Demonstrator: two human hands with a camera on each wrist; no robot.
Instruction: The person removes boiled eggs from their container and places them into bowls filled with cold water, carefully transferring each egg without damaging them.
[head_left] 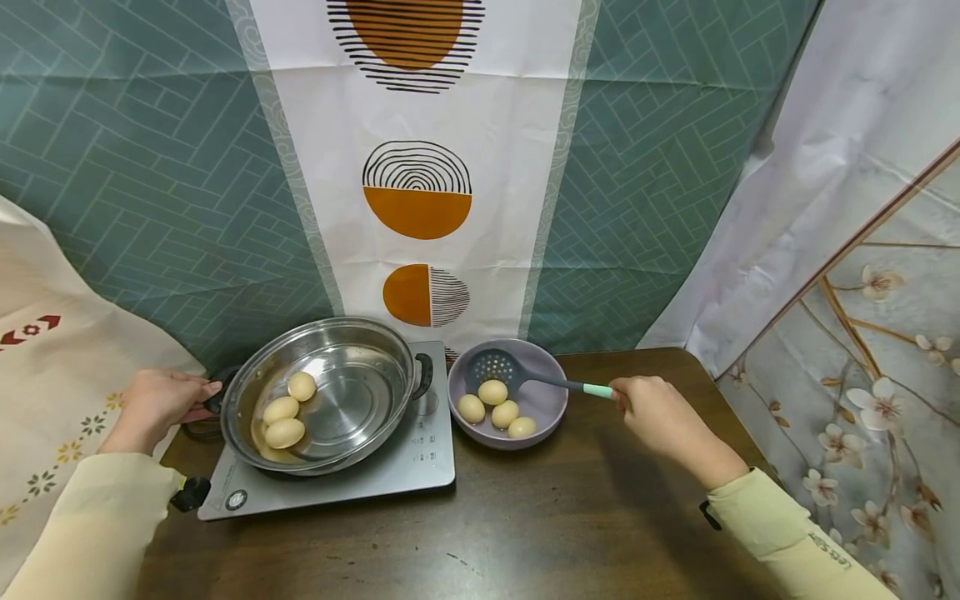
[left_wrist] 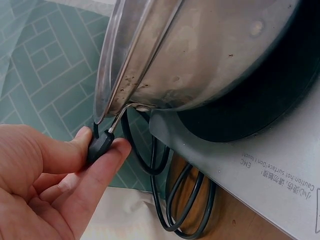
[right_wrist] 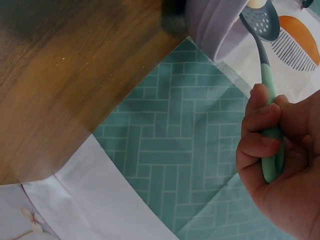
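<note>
My right hand grips the mint-green handle of a slotted skimmer, fingers curled round it in the right wrist view. The skimmer's dark perforated head is over the far side of a lilac bowl, beside several pale yellow eggs lying in it. With thumb and fingers my left hand pinches the black side handle of a wide steel pot. Inside that pot, 3 more eggs lie along the left. Whether the skimmer touches the nearest egg, I cannot tell.
The pot stands on a silver induction cooker on a dark wooden table. Black cable loops hang beside the cooker's left end. A patterned green and white cloth hangs behind the table; a floral one is at right.
</note>
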